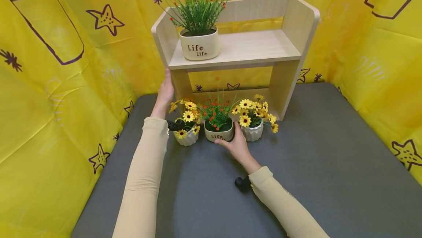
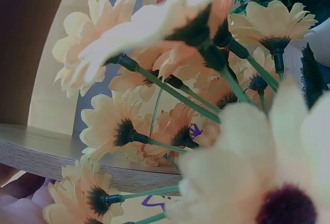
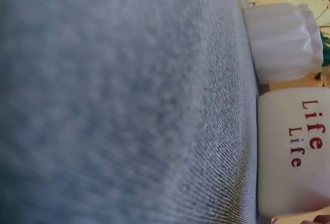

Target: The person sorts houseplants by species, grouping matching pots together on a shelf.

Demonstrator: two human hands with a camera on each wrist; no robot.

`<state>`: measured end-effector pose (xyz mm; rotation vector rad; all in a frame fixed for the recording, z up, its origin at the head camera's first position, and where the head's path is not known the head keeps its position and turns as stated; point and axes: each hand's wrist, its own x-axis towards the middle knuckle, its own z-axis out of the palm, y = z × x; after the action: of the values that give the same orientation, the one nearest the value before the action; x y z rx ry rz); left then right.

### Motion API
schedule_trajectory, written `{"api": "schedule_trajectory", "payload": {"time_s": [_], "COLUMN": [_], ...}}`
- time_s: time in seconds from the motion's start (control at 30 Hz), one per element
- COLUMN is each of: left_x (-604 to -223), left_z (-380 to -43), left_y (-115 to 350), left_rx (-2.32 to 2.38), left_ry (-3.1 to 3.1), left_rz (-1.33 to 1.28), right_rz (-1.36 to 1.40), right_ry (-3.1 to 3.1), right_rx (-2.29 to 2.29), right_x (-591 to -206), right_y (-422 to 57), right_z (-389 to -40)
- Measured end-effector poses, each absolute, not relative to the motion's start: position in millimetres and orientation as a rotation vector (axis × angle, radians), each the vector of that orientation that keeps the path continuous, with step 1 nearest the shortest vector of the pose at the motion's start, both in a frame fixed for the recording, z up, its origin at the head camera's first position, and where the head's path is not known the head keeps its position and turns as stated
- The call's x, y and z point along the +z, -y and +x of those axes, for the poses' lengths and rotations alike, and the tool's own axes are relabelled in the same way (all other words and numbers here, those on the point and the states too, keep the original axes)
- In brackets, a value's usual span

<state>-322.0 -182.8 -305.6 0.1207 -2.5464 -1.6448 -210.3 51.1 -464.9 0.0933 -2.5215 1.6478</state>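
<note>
My left hand [image 1: 165, 93] rests against the outer left side of the wooden shelf [image 1: 257, 43], fingers pointing up. In front of its wrist stands a white fluted pot of yellow daisies [image 1: 187, 137]; the blossoms [image 2: 124, 126] fill the left wrist view. My right hand [image 1: 239, 146] is at the right side of a cream oval pot with red-flowered greenery [image 1: 218, 135], fingers fairly straight along that side and thumb spread out in front. The lettered face of this oval pot [image 3: 289, 152] shows in the right wrist view. Its far side is hidden.
Another cream pot with red-flowered grass [image 1: 199, 45] sits on the shelf's upper board at the left. A second fluted daisy pot [image 1: 253, 133] stands just right of my right hand. The grey table [image 1: 329, 157] meets yellow patterned cloth [image 1: 66, 95] around its sides and back.
</note>
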Motion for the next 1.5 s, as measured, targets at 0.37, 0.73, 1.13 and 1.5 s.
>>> {"api": "schedule_trajectory", "payload": {"time_s": [0.37,0.73,1.13,1.5], "left_x": [-305,-307,-307,-308], "left_z": [-322,-324,-323,-323], "left_y": [183,183,182,183], "left_rx": [-1.626,-1.616,-1.631,-1.577], "left_ry": [2.553,2.552,2.531,2.552], "left_rz": [0.117,0.139,0.137,0.128], "right_rz": [0.073,0.077,0.081,0.083], "right_ry": [2.547,2.560,2.528,2.517], "right_rx": [1.632,1.668,1.725,1.733], "right_x": [-471,-479,-480,-479], "right_y": [-49,-49,-49,-50], "right_z": [-226,-238,-240,-237]}}
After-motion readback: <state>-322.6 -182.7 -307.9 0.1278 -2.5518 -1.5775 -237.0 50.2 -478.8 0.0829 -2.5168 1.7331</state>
